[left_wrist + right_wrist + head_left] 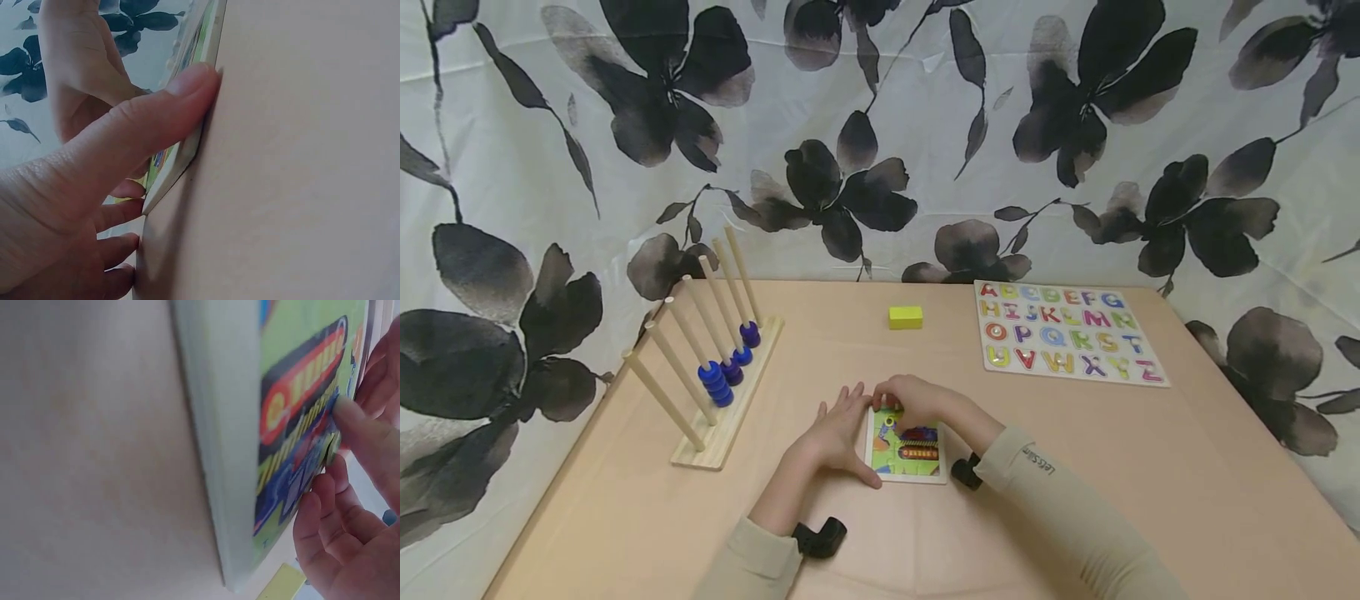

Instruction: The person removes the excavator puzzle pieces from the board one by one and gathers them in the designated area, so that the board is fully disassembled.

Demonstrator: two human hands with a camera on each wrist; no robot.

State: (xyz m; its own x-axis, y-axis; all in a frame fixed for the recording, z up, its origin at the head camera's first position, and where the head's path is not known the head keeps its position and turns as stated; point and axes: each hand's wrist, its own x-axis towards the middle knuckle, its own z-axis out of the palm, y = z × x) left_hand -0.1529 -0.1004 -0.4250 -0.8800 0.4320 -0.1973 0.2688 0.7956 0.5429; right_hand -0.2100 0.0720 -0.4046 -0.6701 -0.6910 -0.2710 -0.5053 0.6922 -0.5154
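A small jigsaw puzzle (pixel 919 454) in a white frame lies on the table, its picture a tracked vehicle on green. My left hand (pixel 835 437) is spread along its left side, fingers fairly straight, and the thumb (pixel 187 87) touches the frame's near edge. Over the puzzle's far part, my right hand (pixel 917 400) pinches a small green puzzle piece (pixel 333 449) between thumb and fingers. The piece appears tilted up from the picture. In the head view the right hand hides that piece and the puzzle's upper part.
On the left stands a wooden peg abacus (pixel 730 425) with blue and purple rings on some pegs. A yellow block (pixel 906 317) lies beyond the puzzle. An alphabet board (pixel 1075 333) lies at the back right, before a flowered cloth (pixel 955 167).
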